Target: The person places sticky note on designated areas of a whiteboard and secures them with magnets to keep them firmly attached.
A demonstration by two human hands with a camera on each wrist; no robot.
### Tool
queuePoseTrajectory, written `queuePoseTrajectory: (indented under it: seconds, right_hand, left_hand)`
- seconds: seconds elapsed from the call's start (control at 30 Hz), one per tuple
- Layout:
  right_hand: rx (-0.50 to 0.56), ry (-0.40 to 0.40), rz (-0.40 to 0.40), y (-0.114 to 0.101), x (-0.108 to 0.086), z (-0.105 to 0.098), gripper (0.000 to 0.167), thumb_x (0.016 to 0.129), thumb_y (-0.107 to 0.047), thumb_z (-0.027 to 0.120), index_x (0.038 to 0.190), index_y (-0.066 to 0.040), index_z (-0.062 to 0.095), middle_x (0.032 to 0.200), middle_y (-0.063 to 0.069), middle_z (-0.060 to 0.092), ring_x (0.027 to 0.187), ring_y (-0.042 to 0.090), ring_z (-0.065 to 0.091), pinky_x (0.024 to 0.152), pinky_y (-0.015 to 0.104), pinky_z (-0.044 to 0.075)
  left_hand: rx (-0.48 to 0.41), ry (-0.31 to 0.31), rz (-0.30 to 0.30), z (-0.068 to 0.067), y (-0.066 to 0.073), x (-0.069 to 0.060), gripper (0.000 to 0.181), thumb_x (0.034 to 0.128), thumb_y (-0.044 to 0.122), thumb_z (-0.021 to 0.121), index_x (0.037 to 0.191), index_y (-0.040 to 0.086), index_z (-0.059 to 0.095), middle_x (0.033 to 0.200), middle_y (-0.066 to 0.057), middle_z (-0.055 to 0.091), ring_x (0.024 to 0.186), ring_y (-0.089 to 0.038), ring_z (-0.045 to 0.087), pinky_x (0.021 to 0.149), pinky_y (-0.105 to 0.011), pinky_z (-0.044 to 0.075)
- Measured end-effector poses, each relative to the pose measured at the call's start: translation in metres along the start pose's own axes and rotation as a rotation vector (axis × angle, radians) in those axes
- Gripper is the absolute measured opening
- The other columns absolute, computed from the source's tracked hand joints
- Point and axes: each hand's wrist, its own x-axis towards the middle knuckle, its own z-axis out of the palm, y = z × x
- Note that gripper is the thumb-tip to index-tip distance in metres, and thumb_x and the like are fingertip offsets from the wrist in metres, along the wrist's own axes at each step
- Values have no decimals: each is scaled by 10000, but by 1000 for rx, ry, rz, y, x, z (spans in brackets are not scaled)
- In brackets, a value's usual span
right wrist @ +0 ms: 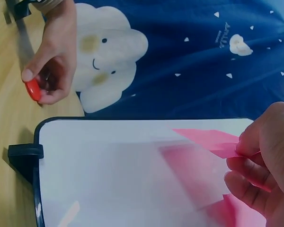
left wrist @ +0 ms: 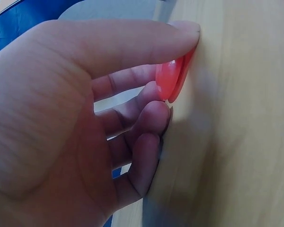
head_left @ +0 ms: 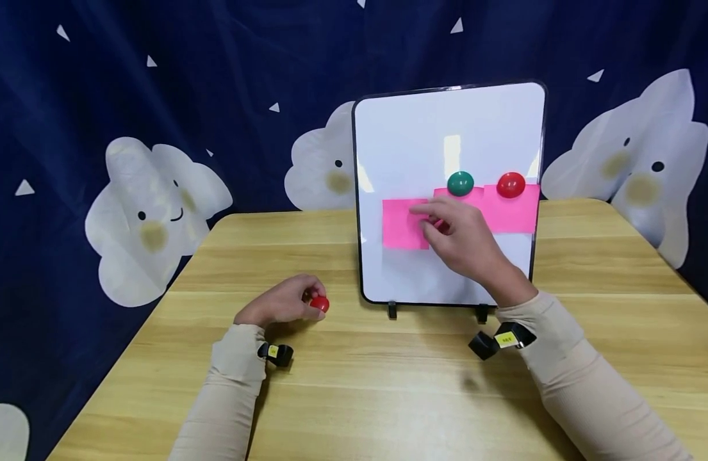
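Observation:
Low over the table, my left hand pinches a round red magnet between thumb and fingers; the left wrist view shows the magnet tilted near the wood. My right hand is in front of the whiteboard and pinches a pink sticky note by its right side. In the right wrist view this note stands off the board, with its reflection below. Two more pink notes are on the board's right part, one under a green magnet, one under a red magnet; my right hand partly hides the former.
The whiteboard stands upright on small black feet on the wooden table. Behind it hangs a dark blue curtain with white clouds and triangles.

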Motion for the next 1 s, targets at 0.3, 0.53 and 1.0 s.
queuePoseTrajectory:
  seconds: [0.3, 0.53, 1.0]
  right_hand:
    - [1, 12, -17, 4, 2, 3, 292, 879, 17, 721, 1164, -42, 732, 936, 64, 684, 729, 161, 589, 649, 295, 529]
    - [4, 21, -23, 6, 5, 3, 282, 869, 26, 725, 1144, -36, 738, 916, 69, 681, 732, 165, 579, 647, 287, 513]
    - [-27, 47, -33, 7, 10, 2, 317, 854, 12, 748, 1167, -23, 715, 931, 81, 663, 775, 175, 574, 671, 314, 519]
  left_hand:
    - [-31, 9, -19, 1, -3, -1, 272, 844, 168, 807, 1043, 113, 630, 965, -51, 600, 876, -226, 541, 758, -357, 473]
    - [-132, 58, -5, -3, -5, 0, 315, 841, 243, 802, 1059, 106, 620, 971, -69, 606, 906, -239, 546, 810, -382, 450]
    - [-212, 302, 139, -8, 17, 3, 325, 854, 216, 810, 1088, 125, 603, 1007, -66, 650, 912, -243, 625, 785, -381, 529]
